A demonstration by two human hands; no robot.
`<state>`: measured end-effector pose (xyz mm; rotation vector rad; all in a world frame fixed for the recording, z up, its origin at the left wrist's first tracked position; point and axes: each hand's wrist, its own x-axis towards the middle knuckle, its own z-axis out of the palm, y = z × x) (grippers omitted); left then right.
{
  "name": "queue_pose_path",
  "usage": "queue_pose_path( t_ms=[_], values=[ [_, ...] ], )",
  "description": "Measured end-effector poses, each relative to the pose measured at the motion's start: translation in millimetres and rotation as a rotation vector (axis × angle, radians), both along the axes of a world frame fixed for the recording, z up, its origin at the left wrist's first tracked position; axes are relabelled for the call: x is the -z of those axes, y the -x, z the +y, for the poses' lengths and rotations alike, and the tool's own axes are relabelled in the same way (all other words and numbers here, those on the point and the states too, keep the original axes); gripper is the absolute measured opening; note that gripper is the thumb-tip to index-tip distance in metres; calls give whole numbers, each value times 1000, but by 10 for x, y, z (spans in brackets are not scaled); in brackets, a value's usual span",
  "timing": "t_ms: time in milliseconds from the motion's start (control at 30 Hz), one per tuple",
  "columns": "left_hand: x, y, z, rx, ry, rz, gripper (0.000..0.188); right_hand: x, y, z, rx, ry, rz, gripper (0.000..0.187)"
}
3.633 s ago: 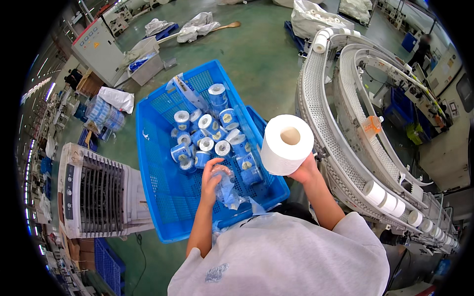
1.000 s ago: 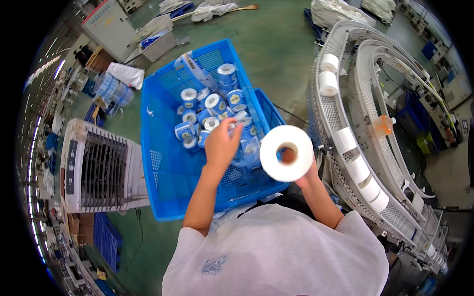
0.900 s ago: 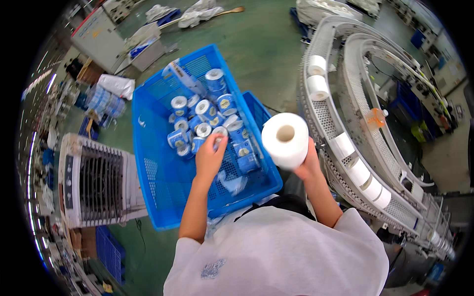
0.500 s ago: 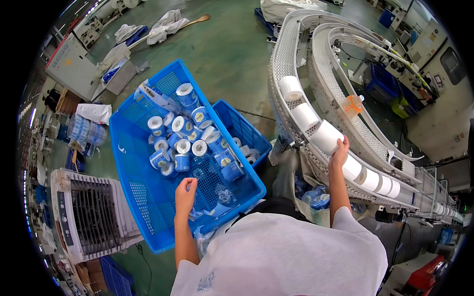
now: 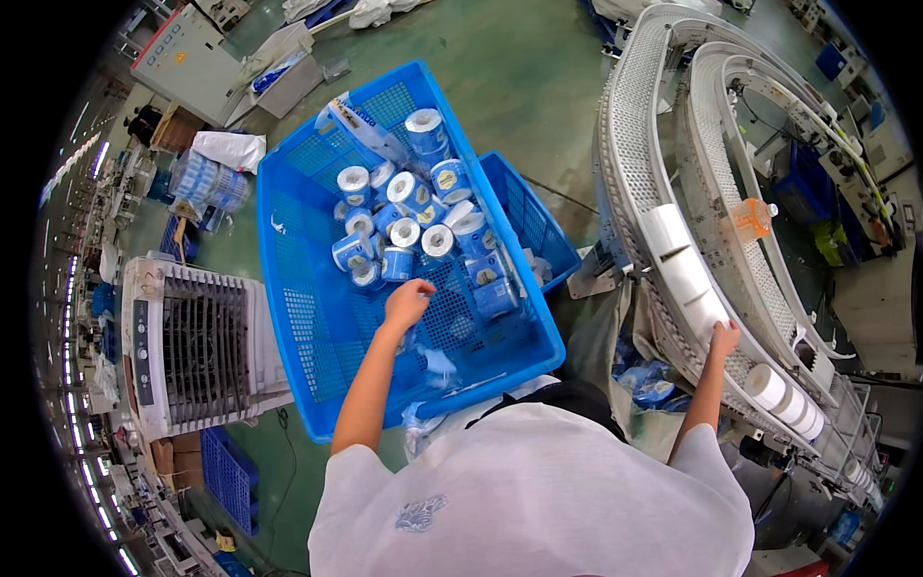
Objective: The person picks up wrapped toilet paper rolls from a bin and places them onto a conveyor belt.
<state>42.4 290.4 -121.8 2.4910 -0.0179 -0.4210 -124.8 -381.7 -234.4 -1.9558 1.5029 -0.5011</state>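
My left hand [image 5: 409, 306] hovers over the large blue crate [image 5: 288, 356], its fingers curled; what they hold, if anything, is hidden. Below it hangs or lies a blurred white-blue plastic scrap [image 5: 438, 363]. Paper rolls in blue printed wrappers [image 5: 408, 192] are heaped in the crate's far half. At my right, the curved conveyor [image 5: 635, 125] carries bare white paper rolls [image 5: 665, 231] lying in a row. My right hand [image 5: 726, 337] has its fingers closed on the near end of one white paper roll [image 5: 704, 310]. Farther down the belt lie other white rolls [image 5: 766, 387].
A smaller blue crate [image 5: 524, 207] adjoins the large one's right side. An air cooler [image 5: 197, 346] stands at the left. A bag of blue plastic wrap [image 5: 649, 380] sits below the conveyor. An orange object [image 5: 752, 219] is on the inner conveyor track.
The view has swung left, shifting the scene. My left hand has reached farther over the crate. My right hand has moved nearer along the conveyor, and the rolls beyond it now sit closer together.
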Motion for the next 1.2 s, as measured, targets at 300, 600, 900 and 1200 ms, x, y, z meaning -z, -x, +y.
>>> queue_pose_path(
  t_ms=[300, 600, 900, 1200],
  values=[
    [2324, -191, -332, -79, -48, 564, 37, -431, 801, 1233, -204, 253, -107, 43],
    [3267, 75, -875, -713, 576, 643, 47, -769, 1817, 1459, -209, 14, 2, 43],
    [1776, -157, 30, -218, 964, 874, 33, -1331, 219, 2295, -621, -333, -438, 32],
    [-252, 624, 624, 6, 1019, 442, 56, -2606, -1017, 4174, -1682, -562, -243, 68]
  ],
)
